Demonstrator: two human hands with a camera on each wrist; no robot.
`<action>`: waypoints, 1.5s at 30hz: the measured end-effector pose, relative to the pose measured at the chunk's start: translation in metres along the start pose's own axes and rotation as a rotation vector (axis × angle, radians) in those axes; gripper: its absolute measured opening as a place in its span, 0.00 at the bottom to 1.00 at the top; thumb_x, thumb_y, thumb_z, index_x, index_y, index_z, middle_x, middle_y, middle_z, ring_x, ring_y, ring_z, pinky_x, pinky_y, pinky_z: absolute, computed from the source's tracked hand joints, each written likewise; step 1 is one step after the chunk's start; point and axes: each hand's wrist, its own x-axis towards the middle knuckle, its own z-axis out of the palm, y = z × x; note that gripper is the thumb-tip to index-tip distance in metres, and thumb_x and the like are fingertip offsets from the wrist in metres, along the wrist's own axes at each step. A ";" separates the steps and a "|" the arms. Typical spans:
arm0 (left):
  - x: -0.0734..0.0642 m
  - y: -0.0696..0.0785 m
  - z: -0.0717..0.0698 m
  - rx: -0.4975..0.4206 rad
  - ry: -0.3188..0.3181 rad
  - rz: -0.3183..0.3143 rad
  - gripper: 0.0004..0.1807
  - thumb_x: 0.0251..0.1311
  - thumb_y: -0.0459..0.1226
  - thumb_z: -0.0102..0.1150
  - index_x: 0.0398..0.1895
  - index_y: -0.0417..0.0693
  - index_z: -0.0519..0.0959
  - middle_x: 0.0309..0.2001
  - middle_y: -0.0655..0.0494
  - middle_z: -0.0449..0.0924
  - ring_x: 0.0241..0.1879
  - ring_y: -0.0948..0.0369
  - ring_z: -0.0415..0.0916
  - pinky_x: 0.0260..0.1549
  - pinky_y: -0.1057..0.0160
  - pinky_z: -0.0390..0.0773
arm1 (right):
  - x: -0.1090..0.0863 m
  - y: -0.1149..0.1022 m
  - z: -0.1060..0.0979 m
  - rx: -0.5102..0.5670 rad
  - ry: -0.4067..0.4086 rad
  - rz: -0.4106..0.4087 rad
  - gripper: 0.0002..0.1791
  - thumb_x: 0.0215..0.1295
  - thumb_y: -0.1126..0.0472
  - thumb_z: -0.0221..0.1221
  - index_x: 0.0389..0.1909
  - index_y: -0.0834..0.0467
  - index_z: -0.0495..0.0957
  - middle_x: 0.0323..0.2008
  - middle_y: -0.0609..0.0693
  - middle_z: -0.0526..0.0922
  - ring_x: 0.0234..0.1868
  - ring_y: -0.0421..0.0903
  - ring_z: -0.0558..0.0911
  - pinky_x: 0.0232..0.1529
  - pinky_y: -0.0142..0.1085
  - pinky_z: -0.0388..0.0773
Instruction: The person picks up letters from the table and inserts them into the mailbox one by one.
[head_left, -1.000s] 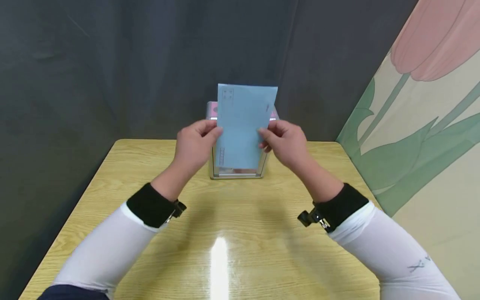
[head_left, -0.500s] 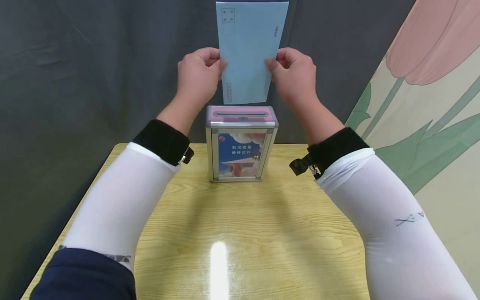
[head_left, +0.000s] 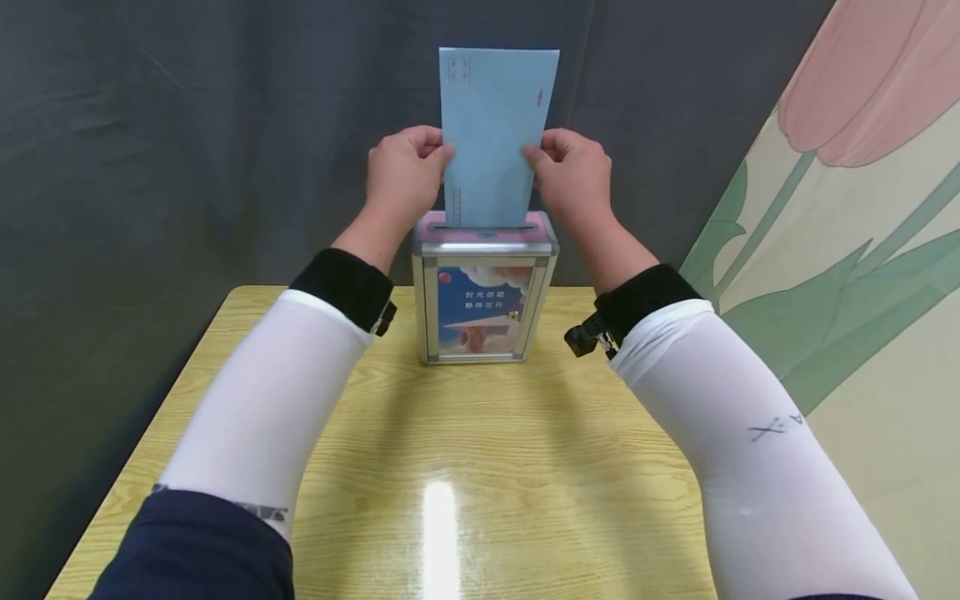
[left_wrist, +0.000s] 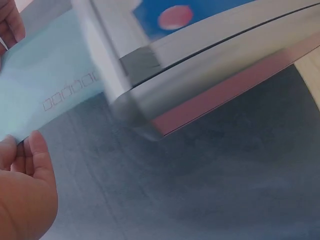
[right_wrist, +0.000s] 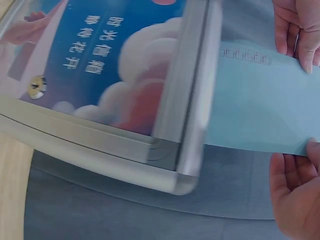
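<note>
A light blue envelope (head_left: 495, 117) stands upright over a metal-framed letter box (head_left: 486, 250), its lower edge at the slot in the pink top. Whether that edge is inside the slot or just at it, I cannot tell. My left hand (head_left: 405, 179) pinches the envelope's left edge between thumb and fingers. On the opposite edge my right hand (head_left: 576, 179) pinches it at about the same height. Both wrist views show the envelope (left_wrist: 50, 85) running behind the box's top edge, with the right hand (right_wrist: 300, 200) gripping it.
The box stands at the far edge of a wood-grain table (head_left: 480, 442). Behind it hangs a dark curtain (head_left: 262, 142). A wall with a tulip picture (head_left: 840, 217) is on the right. A small lock (right_wrist: 36, 87) sits on the box's front.
Both hands first raised the envelope from in front of the box to above it, uncovering the box front. Since then they have lowered it to the slot.
</note>
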 end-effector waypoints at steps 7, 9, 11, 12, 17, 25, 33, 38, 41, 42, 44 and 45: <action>-0.004 -0.017 0.011 0.071 -0.029 -0.031 0.16 0.55 0.51 0.47 0.45 0.61 0.74 0.38 0.60 0.73 0.38 0.62 0.68 0.35 0.62 0.71 | -0.001 0.021 0.013 -0.066 -0.044 0.056 0.19 0.55 0.42 0.50 0.40 0.49 0.76 0.35 0.47 0.73 0.37 0.43 0.72 0.37 0.35 0.70; -0.006 -0.024 0.016 0.106 -0.039 -0.040 0.16 0.56 0.51 0.46 0.45 0.60 0.74 0.38 0.60 0.73 0.37 0.62 0.68 0.31 0.60 0.72 | -0.004 0.029 0.018 -0.106 -0.059 0.070 0.19 0.56 0.42 0.49 0.39 0.50 0.76 0.34 0.47 0.73 0.37 0.43 0.71 0.36 0.35 0.69; -0.009 -0.032 0.021 0.142 -0.052 -0.048 0.17 0.57 0.51 0.45 0.47 0.60 0.73 0.38 0.61 0.73 0.38 0.63 0.68 0.32 0.61 0.72 | -0.006 0.037 0.023 -0.161 -0.081 0.086 0.18 0.56 0.42 0.49 0.36 0.51 0.76 0.33 0.48 0.72 0.37 0.43 0.70 0.34 0.35 0.69; -0.010 -0.036 0.024 0.162 -0.056 -0.047 0.17 0.57 0.51 0.45 0.48 0.60 0.73 0.38 0.61 0.73 0.38 0.64 0.68 0.32 0.60 0.71 | -0.008 0.041 0.025 -0.191 -0.091 0.092 0.18 0.56 0.42 0.49 0.35 0.51 0.76 0.33 0.48 0.72 0.37 0.43 0.69 0.33 0.34 0.69; -0.011 -0.049 0.031 0.204 -0.039 0.012 0.24 0.59 0.48 0.45 0.60 0.68 0.58 0.40 0.62 0.71 0.39 0.65 0.67 0.40 0.64 0.68 | -0.012 0.053 0.035 -0.281 -0.109 0.055 0.18 0.57 0.45 0.51 0.29 0.55 0.78 0.34 0.48 0.69 0.36 0.43 0.68 0.31 0.33 0.70; -0.012 -0.045 0.028 0.322 0.003 0.186 0.45 0.61 0.40 0.45 0.54 0.88 0.21 0.56 0.58 0.61 0.50 0.63 0.64 0.49 0.64 0.64 | -0.013 0.053 0.042 -0.252 -0.112 -0.069 0.37 0.58 0.54 0.53 0.62 0.31 0.44 0.40 0.47 0.69 0.38 0.42 0.69 0.41 0.35 0.70; -0.013 -0.051 0.026 0.332 -0.016 0.173 0.38 0.60 0.38 0.46 0.61 0.81 0.36 0.59 0.60 0.57 0.55 0.64 0.59 0.52 0.64 0.62 | -0.011 0.050 0.045 -0.359 -0.150 -0.201 0.51 0.57 0.64 0.53 0.55 0.21 0.25 0.42 0.48 0.69 0.40 0.43 0.70 0.44 0.37 0.70; -0.014 -0.061 0.028 0.309 0.004 0.154 0.29 0.61 0.41 0.44 0.62 0.75 0.48 0.54 0.59 0.61 0.49 0.63 0.63 0.48 0.64 0.65 | -0.012 0.056 0.047 -0.397 -0.150 -0.208 0.45 0.59 0.61 0.51 0.57 0.22 0.30 0.44 0.48 0.69 0.41 0.43 0.70 0.47 0.37 0.68; -0.015 -0.066 0.030 0.324 0.024 0.173 0.24 0.61 0.42 0.43 0.61 0.69 0.56 0.55 0.60 0.59 0.46 0.64 0.64 0.47 0.67 0.66 | -0.012 0.058 0.047 -0.394 -0.143 -0.218 0.43 0.60 0.60 0.50 0.58 0.22 0.32 0.44 0.48 0.69 0.41 0.43 0.69 0.46 0.38 0.68; -0.015 -0.068 0.031 0.339 0.027 0.183 0.23 0.61 0.43 0.43 0.60 0.67 0.58 0.55 0.60 0.59 0.46 0.65 0.64 0.46 0.68 0.66 | -0.012 0.059 0.047 -0.397 -0.144 -0.222 0.41 0.60 0.60 0.50 0.59 0.24 0.35 0.45 0.48 0.69 0.41 0.43 0.69 0.46 0.37 0.68; -0.015 -0.071 0.033 0.390 0.029 0.207 0.20 0.62 0.43 0.42 0.58 0.64 0.63 0.54 0.61 0.59 0.46 0.66 0.64 0.46 0.70 0.66 | -0.013 0.061 0.047 -0.423 -0.143 -0.232 0.34 0.61 0.58 0.49 0.62 0.29 0.44 0.46 0.47 0.68 0.43 0.43 0.68 0.47 0.37 0.68; -0.015 -0.073 0.033 0.414 0.022 0.221 0.19 0.62 0.44 0.42 0.57 0.62 0.65 0.53 0.61 0.61 0.46 0.66 0.64 0.46 0.70 0.66 | -0.014 0.062 0.047 -0.436 -0.146 -0.234 0.30 0.61 0.56 0.48 0.61 0.32 0.51 0.48 0.47 0.68 0.44 0.43 0.68 0.47 0.36 0.67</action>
